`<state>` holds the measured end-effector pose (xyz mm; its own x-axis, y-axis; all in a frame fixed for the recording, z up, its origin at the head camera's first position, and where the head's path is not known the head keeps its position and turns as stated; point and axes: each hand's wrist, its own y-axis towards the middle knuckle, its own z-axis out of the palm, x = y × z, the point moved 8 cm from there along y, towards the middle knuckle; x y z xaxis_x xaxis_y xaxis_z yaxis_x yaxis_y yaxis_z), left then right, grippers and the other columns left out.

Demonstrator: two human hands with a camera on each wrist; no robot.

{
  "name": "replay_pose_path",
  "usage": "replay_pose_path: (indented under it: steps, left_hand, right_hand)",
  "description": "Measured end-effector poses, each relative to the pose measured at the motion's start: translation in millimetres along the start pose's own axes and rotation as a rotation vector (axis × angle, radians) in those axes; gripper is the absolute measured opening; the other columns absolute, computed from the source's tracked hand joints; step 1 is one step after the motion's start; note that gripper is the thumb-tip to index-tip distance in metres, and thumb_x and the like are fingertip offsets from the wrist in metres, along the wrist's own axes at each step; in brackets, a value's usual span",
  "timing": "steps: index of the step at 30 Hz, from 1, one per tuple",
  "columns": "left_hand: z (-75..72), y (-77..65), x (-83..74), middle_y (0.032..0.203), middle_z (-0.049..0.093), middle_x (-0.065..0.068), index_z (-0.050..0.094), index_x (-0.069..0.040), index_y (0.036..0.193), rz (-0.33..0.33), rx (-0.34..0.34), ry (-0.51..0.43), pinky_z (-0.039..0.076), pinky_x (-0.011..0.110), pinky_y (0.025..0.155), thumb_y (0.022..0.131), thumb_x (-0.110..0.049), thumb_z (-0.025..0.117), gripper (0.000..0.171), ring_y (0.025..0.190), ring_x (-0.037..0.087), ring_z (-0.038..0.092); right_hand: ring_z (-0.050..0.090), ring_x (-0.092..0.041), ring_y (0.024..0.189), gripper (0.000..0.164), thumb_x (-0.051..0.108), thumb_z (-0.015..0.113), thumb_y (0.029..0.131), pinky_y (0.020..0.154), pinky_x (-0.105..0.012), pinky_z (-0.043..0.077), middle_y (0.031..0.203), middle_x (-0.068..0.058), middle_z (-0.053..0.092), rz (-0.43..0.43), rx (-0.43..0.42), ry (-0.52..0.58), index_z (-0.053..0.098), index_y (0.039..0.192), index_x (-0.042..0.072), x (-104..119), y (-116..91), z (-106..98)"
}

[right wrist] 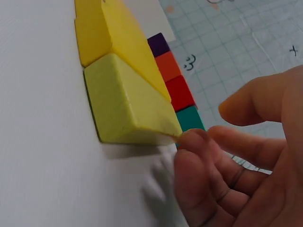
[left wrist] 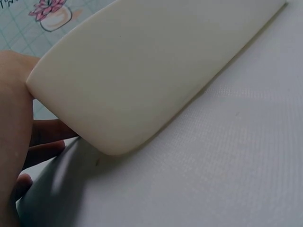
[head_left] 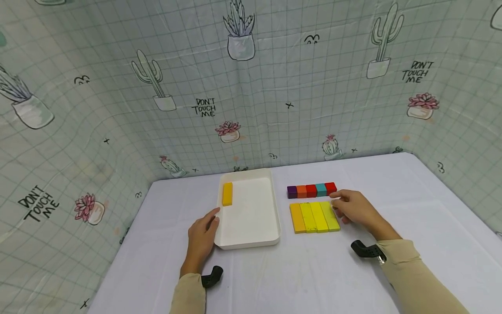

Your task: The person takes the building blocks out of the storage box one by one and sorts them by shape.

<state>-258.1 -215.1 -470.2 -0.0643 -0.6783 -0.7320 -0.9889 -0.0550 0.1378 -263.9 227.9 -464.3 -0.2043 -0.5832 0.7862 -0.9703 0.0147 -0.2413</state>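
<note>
My left hand (head_left: 201,237) rests against the left side of a white tray (head_left: 276,218), its thumb and fingers at the wall; the left wrist view shows that wall close up. An amber-yellow rectangular block (head_left: 227,194) lies inside the tray at the upper left. To the tray's right, several long blocks lie side by side, from an amber block (head_left: 297,218) to a lime-yellow block (head_left: 330,216) at the right end. My right hand (head_left: 354,209) is bent beside that lime-yellow block, fingertips right at its far corner. Thumb and index finger stand apart with nothing between them.
Behind the long blocks runs a row of small cubes: a purple cube (head_left: 292,192), an orange cube (head_left: 301,191), a red cube (head_left: 311,190), a teal cube (head_left: 321,189) and another red cube (head_left: 330,187). A white cloth (head_left: 306,274) covers the table; a patterned curtain (head_left: 274,78) hangs behind.
</note>
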Motion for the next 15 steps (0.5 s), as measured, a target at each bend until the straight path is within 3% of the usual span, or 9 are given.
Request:
replay_pose_path:
  steps: [8, 15]
  left_hand:
    - [0.4, -2.7, 0.3, 0.127, 0.065, 0.010, 0.060, -0.023, 0.142, -0.020, -0.011, -0.002, 0.038, 0.055, 0.106, 0.104, -0.026, 0.052, 0.039, 0.119, 0.031, 0.055]
    - [4.9, -0.9, -0.4, 0.130, 0.064, 0.010, 0.059, -0.024, 0.142, -0.041, 0.001, -0.012, 0.037, 0.055, 0.107, 0.104, -0.027, 0.051, 0.039, 0.121, 0.030, 0.053]
  right_hand:
    - [0.061, -0.027, 0.091, 0.040, 0.024, 0.053, 0.101, 0.072, -0.033, 0.055, 0.111, -0.016, 0.066, -0.107, -0.008, 0.130, 0.058, 0.133, 0.001, 20.9, 4.3, 2.8]
    - [0.064, -0.027, 0.093, 0.039, 0.024, 0.055, 0.099, 0.076, -0.034, 0.057, 0.112, -0.018, 0.067, -0.135, 0.038, 0.211, 0.060, 0.132, 0.003, 45.9, 9.1, 18.8]
